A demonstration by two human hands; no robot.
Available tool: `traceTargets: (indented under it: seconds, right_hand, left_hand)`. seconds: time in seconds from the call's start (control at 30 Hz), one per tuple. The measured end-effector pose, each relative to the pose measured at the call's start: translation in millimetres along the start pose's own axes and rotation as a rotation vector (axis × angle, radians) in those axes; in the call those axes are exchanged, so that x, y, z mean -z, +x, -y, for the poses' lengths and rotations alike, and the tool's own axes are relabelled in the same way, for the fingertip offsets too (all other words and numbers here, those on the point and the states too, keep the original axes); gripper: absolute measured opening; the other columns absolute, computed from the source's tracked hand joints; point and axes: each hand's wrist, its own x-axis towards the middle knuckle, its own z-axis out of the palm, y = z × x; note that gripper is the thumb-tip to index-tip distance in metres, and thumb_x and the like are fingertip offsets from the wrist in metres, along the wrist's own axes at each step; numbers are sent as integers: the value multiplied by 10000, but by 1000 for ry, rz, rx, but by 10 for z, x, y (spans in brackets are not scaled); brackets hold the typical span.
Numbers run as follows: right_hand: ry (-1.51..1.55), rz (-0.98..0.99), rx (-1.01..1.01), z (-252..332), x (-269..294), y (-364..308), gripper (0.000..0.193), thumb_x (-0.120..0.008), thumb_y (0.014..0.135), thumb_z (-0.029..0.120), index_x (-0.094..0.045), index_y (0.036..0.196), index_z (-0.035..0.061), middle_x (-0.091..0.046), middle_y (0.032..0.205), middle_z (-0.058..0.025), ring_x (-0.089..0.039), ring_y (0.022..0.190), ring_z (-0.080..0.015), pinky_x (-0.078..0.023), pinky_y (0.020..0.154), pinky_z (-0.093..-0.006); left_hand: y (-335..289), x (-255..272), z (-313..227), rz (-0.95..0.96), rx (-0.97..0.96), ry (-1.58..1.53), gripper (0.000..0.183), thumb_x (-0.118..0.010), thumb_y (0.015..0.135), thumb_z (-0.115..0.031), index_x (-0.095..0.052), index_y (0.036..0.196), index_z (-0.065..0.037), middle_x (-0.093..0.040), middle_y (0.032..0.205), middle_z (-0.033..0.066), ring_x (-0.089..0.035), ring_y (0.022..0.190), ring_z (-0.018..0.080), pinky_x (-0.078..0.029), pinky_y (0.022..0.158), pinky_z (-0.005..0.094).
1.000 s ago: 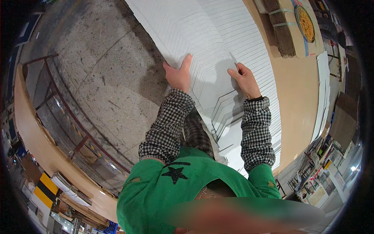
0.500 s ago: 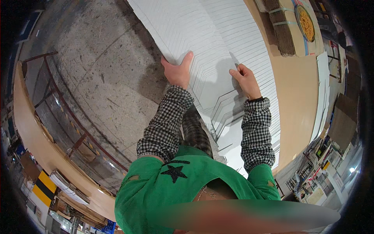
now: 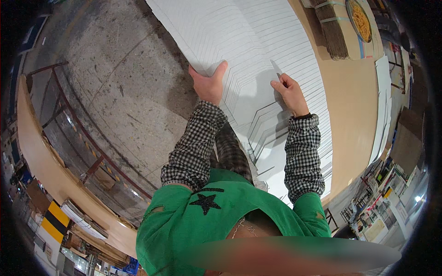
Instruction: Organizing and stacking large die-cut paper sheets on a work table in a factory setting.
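Note:
Overlapping white cardboard sheets [image 3: 248, 41] lie fanned out in front of me, their many edges showing as close parallel lines. At their left edge, my left hand [image 3: 210, 86] is closed, with its thumb on top and its fingers curled over the side, partly hidden. My right hand [image 3: 291, 95] pinches a raised sheet edge between thumb and fingers, a little to the right of the sheets' middle. Toward my body, several sheets show stepped, angled cut edges.
A tan tabletop [image 3: 347, 115] runs along the right, under the sheets. On its far part stands a strapped bundle of brown flattened cartons [image 3: 334, 32] with a food picture. More white sheets [image 3: 381, 106] are at its right edge. Stained concrete floor [image 3: 124, 78] and a reddish metal frame [image 3: 76, 119] are on the left.
Both hands keep their hold in almost the same places. The view has shifted slightly; the carton bundle sits a little higher in it.

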Motion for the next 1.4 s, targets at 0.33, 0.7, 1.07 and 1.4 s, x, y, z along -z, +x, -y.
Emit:
traceTargets:
  seconds: [0.33,0.7,1.07,1.4]
  right_hand:
    - [8,59,15,21,45,-5,329,-599,831,185,-337,646,112,-277,628,79,-252,607,-42,-236,538,-200]
    - [-35,25,-18,-57,80,37,271,-624,819,208,-450,662,73,-359,622,74,-291,595,-45,-261,528,-210]
    - [54,-134,-95,5,9,-91,269,-653,800,224,-478,657,79,-380,599,77,-306,569,-35,-259,509,-201]
    - [2,-94,18,-73,4,-14,308,-641,795,219,-435,634,57,-370,582,57,-314,551,-58,-293,494,-222]
  left_hand:
    - [-8,5,-37,21,38,-87,947,-761,647,-292,-197,1293,108,-388,1256,249,-421,1149,322,-348,968,375]
    - [-98,55,-125,22,47,67,1051,-739,638,-378,-98,1352,50,-380,1264,288,-442,1138,380,-370,966,405]
    - [-144,-4,137,60,84,18,1056,-739,637,-387,-104,1359,47,-361,1291,267,-419,1164,365,-357,970,401]
    - [-168,-5,8,76,158,28,1060,-729,658,-365,-53,1365,43,-322,1314,269,-388,1191,357,-353,980,407]
